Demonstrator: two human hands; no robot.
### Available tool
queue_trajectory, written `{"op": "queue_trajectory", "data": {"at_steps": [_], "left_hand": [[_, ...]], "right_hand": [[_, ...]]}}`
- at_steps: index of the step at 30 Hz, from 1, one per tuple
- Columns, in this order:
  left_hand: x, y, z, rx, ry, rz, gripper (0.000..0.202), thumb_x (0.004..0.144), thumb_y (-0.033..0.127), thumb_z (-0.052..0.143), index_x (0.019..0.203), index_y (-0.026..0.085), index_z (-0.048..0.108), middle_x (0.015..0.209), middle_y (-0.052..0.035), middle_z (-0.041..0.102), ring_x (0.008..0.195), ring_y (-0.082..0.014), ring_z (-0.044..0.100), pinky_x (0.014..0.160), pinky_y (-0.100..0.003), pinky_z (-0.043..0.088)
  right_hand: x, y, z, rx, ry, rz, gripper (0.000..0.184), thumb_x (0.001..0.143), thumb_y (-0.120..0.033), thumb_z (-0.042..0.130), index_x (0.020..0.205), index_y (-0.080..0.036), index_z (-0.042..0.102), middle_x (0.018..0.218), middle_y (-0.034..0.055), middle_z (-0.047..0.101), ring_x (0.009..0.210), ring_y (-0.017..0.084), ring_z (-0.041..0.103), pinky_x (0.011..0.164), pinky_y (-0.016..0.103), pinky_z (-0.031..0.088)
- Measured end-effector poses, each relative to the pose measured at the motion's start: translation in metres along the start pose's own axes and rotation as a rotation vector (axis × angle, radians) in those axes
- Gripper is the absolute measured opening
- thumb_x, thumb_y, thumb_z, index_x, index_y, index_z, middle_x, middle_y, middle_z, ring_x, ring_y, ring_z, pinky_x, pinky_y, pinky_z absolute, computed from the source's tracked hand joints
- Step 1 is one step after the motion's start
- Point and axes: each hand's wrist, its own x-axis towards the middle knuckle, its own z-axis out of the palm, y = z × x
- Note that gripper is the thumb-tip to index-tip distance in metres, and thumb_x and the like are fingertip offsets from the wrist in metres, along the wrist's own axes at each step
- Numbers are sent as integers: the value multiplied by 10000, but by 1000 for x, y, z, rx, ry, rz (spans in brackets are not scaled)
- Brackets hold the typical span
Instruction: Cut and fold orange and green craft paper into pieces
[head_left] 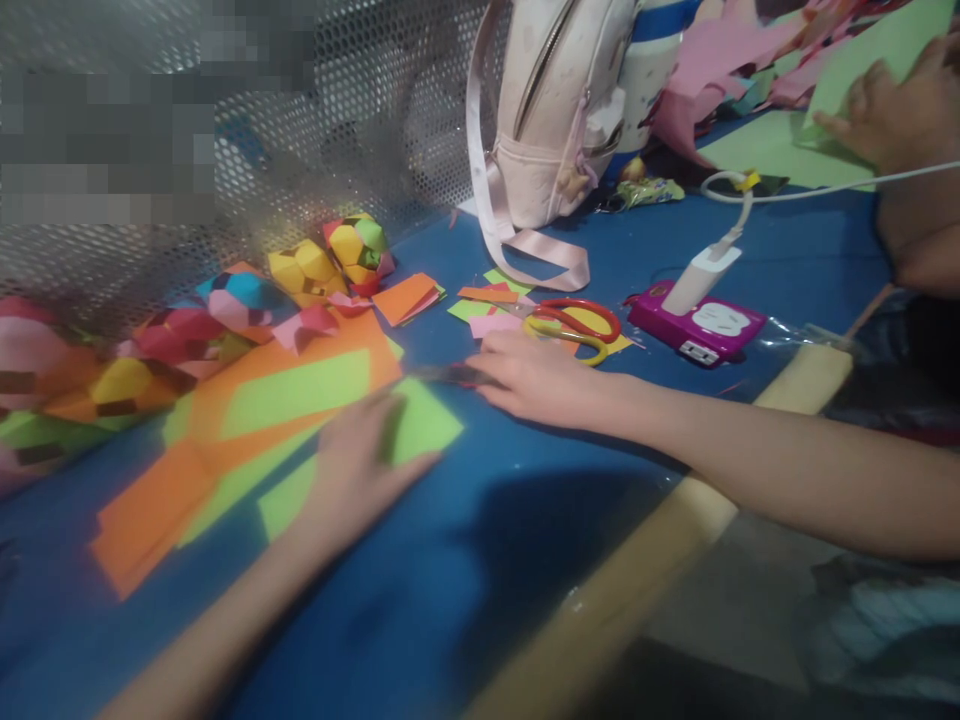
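My left hand (356, 455) lies over a light green paper sheet (427, 420), thumb spread away from the fingers. The sheet's ends show on both sides of it. To the right, my right hand (536, 378) is low over the blue surface, its fingers closed around dark scissors (446, 374). Their blades point left toward the green sheet, while the handles are mostly covered. Just behind that hand lie other scissors (577, 325) with red and yellow handles, on small paper scraps. Orange paper strips (157, 510) and more green pieces (300, 395) spread left of my left hand, blurred.
Folded paper balls (304, 272) line the perforated metal panel (420, 110). A pale backpack (551, 120) stands at the back. A purple power adapter (694, 320) with a white plug and cable sits at right. Another person's hand (900, 110) holds green paper (870, 70).
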Motion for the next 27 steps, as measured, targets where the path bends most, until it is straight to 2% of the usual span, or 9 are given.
{"op": "queue_trajectory", "data": {"at_steps": [7, 14, 18, 27], "left_hand": [[0, 1, -1, 4, -4, 11, 758, 864, 743, 452, 1314, 140, 547, 1363, -200, 594, 1251, -375, 559, 1022, -543, 447], [1, -1, 3, 1, 35, 21, 744, 839, 761, 477, 1287, 175, 568, 1332, -174, 625, 1218, -373, 581, 993, -543, 468], [0, -1, 2, -8, 35, 21, 771, 845, 776, 445, 1291, 160, 567, 1335, -185, 620, 1223, -373, 579, 1004, -544, 465], [1, -5, 2, -43, 15, 4, 634, 928, 638, 426, 1305, 146, 556, 1362, -184, 598, 1242, -350, 560, 1027, -541, 451]], "right_hand": [[0, 0, 2, 10, 21, 10, 290, 980, -224, 493, 1190, -140, 673, 1087, 135, 610, 1012, 245, 549, 709, 320, 341], [2, 2, 5, 23, 11, 7, 290, 973, -220, 507, 1200, -138, 668, 1093, 140, 607, 1016, 252, 543, 718, 320, 340], [2, 1, 3, 34, 3, -11, 292, 972, -219, 501, 1197, -149, 673, 1086, 133, 603, 992, 237, 536, 715, 313, 332], [-1, 13, -14, 97, -136, -112, 296, 965, -249, 515, 1193, -181, 691, 1058, 105, 610, 951, 220, 570, 730, 304, 390]]}}
